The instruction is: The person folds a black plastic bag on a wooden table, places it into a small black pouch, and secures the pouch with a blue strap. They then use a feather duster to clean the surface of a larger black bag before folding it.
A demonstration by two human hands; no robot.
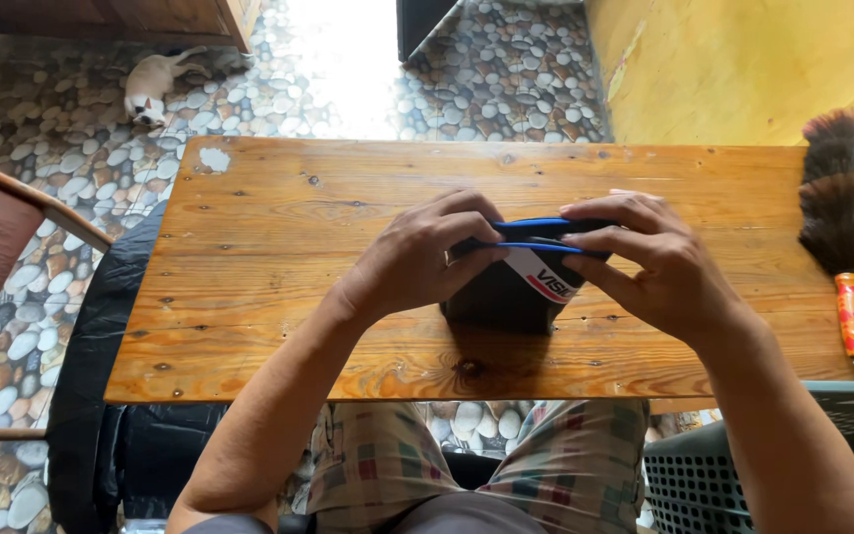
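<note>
**Both hands closed on a black pouch at the middle of the surface**

Grip of both hands was closed on one thing: a black pouch (pixel 506 292) with blue edging and a red-and-white band, standing on the wooden surface (pixel 279 257) near its front edge. The left hand (pixel 417 259) wrapped the pouch's left top corner, fingers curled over the blue rim and thumb on the near side. The right hand (pixel 659 265) clasped the right top corner in the same way, fingers bent across the rim. The pouch's base touched the surface and threw a dark shadow toward the person.

Largest to smallest, the surroundings were as follows. A floor of rounded pebbles (pixel 42 198) lay about the surface, brightly lit at the far side. A yellow wall (pixel 743 59) rose at the far right. A black plastic sheet (pixel 101 376) hung at the left end of the surface. A grey slotted crate (pixel 743 465) stood at the near right, below the surface's edge. A brown feather duster (pixel 844 198) with an orange patterned handle lay at the right end, well apart from the hands. A small pale dog (pixel 150 87) lay on the floor at the far left.
</note>
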